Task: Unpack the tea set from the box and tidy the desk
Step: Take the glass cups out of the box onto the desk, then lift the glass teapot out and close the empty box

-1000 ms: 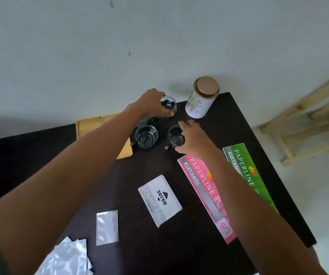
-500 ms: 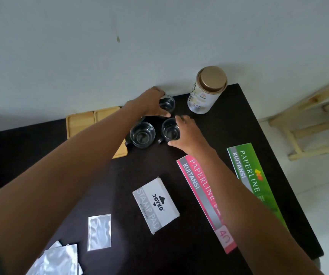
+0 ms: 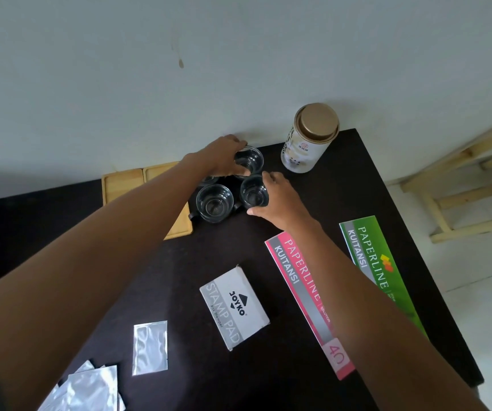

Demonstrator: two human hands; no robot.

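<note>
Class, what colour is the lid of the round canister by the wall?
Matte gold lid on a white canister, head view.

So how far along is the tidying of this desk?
Partway. Glass cups are out: the left hand grips the far cup, the right hand grips the near cup, and a third cup stands free. Left: the stamp pad box, pink receipt book and foil packets lie scattered.
</note>
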